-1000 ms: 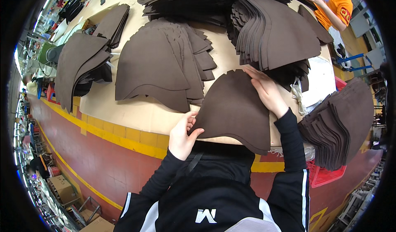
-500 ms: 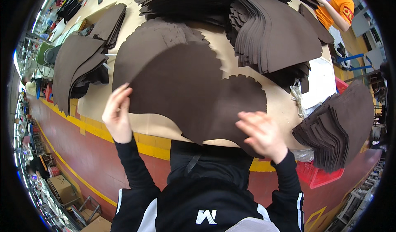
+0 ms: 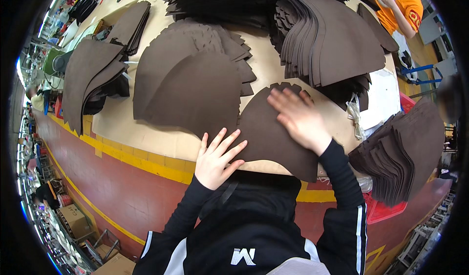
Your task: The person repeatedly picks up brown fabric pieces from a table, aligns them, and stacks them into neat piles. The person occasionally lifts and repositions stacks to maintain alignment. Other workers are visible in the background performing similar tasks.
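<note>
A dark brown, curved sheet panel (image 3: 273, 128) with a notched far edge lies near the table's front edge, right of centre. My right hand (image 3: 300, 116) is flat over its upper right part, fingers stretched out and slightly blurred. On the panel's left corner rest the fingertips of my left hand (image 3: 217, 158), spread apart, with the palm towards the table edge. Just to the left, a fanned stack of similar brown panels (image 3: 190, 89) reaches up to that corner. Neither hand grips anything.
Larger fanned stacks of brown panels stand at the back right (image 3: 337, 40) and at the left (image 3: 90, 74). Another stack (image 3: 405, 153) sits over a red crate (image 3: 383, 211) at the right. Tied clear plastic (image 3: 355, 116) lies nearby. A person in an orange shirt (image 3: 408, 9) stands far right.
My left hand has moved right and down to the near panel's left corner. My right hand has moved up onto that panel. The large panel now lies further left, on the fanned stack.
</note>
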Demonstrator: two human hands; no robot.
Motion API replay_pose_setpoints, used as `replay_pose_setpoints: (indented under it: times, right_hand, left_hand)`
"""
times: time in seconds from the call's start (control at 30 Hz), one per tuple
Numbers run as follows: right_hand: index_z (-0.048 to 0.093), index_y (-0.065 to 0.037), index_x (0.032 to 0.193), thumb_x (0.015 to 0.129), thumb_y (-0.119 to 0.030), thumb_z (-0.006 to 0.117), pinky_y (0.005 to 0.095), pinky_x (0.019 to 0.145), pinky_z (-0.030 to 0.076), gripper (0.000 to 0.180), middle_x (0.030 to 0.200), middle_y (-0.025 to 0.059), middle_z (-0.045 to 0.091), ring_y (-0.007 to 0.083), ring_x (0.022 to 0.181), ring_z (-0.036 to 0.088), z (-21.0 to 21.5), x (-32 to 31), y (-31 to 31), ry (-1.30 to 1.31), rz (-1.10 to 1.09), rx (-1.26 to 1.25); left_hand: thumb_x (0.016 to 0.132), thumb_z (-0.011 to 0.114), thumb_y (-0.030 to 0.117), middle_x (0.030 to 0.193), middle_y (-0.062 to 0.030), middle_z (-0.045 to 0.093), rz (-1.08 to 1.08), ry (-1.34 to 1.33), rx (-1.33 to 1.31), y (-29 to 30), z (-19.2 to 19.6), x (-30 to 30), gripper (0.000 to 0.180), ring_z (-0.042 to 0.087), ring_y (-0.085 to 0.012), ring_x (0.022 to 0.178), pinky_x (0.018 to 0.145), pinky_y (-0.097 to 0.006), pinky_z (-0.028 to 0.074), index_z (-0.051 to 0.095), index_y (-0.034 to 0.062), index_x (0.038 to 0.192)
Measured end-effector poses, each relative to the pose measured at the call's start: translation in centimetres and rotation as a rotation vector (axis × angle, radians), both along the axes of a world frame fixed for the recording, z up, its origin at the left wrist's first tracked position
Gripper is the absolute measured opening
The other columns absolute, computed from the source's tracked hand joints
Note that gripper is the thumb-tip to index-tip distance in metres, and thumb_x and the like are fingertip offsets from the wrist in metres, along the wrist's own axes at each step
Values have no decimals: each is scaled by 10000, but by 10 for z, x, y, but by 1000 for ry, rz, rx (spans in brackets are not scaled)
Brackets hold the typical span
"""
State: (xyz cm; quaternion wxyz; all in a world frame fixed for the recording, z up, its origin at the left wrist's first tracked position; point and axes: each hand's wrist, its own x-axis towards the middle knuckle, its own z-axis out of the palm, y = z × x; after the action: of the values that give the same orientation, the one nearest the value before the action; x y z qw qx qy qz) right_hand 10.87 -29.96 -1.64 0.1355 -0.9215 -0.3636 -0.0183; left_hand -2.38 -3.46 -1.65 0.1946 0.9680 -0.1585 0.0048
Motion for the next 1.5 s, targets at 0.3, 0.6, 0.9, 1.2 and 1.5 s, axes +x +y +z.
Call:
replay_pose_setpoints:
  times: [0.3, 0.6, 0.9, 1.2, 1.5]
  right_hand:
    - [573, -33, 1355, 846, -45, 690, 495, 1134, 367, 523, 1464, 171, 511, 349, 1337, 501, 55, -23, -23, -32, -9, 115]
    - [615, -20, 1293, 809, 35, 676, 463, 1103, 394, 491, 1431, 149, 546, 331, 1295, 540, 104, -92, -23, 186, 250, 620]
    - [605, -11, 1298, 866, -41, 629, 439, 1078, 401, 435, 1406, 154, 558, 311, 1264, 543, 69, -69, 13, 182, 305, 624]
    - [595, -1, 1304, 922, -117, 582, 415, 1053, 408, 399, 1382, 159, 570, 292, 1232, 547, 62, -68, 17, 189, 325, 669]
    - [584, 8, 1310, 978, -193, 535, 391, 1028, 415, 391, 1357, 163, 582, 272, 1200, 550, 66, -75, 17, 179, 351, 740]
  left_hand:
    - [851, 720, 391, 1514, 22, 484, 27, -59, -36, 0, -7, -7, 527, 395, -247, 1437, 1196, -567, 205, 615, 277, 1355]
    - [825, 739, 415, 1608, -133, 318, -266, -134, -166, -47, -14, -2, 708, 298, -313, 1491, 1180, -584, 240, 491, 156, 1435]
    - [810, 720, 304, 1582, -180, 342, -480, -181, -160, -101, -47, -13, 736, 366, -345, 1445, 1161, -491, 316, 440, 116, 1465]
    - [900, 535, 43, 1205, -100, 698, -256, -461, -726, -74, 38, 19, 325, 675, -248, 1097, 921, -370, 545, 682, 87, 1186]
    - [785, 581, -75, 1231, -87, 711, 56, -1005, -335, 78, 108, 47, 399, 640, -263, 1203, 1044, -395, 452, 763, 108, 1090]
